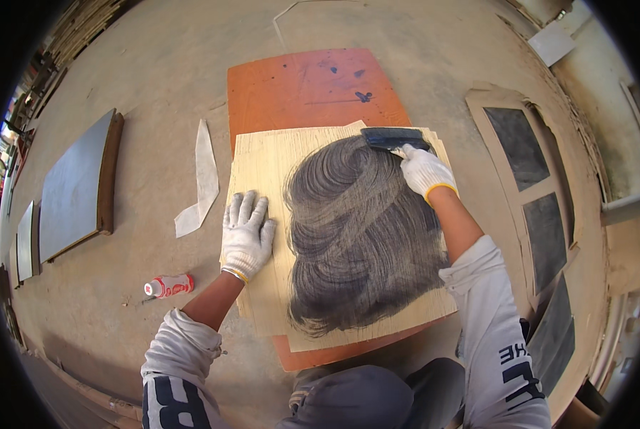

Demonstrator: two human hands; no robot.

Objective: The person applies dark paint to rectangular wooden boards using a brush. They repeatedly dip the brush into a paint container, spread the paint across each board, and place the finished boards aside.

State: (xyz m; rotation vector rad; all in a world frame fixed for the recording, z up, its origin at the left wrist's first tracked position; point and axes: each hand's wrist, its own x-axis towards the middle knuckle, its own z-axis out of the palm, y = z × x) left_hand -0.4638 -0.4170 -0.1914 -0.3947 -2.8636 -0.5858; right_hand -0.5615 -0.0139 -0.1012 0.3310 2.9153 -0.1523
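My right hand, in a white knit glove with a yellow cuff, grips a wide black brush at the far right part of a pale wooden sheet. Sweeping black strokes cover much of the sheet's middle and right side. My left hand, gloved alike, lies flat on the bare left part of the sheet with its fingers apart. More pale sheets show at the edges beneath the top one. Under them lies an orange-brown board with dark spots.
A red and white bottle lies on the concrete floor at the left, below a pale bent strip. Further left stands a stack of grey-topped panels. At the right, dark rectangular panels rest on brown cardboard.
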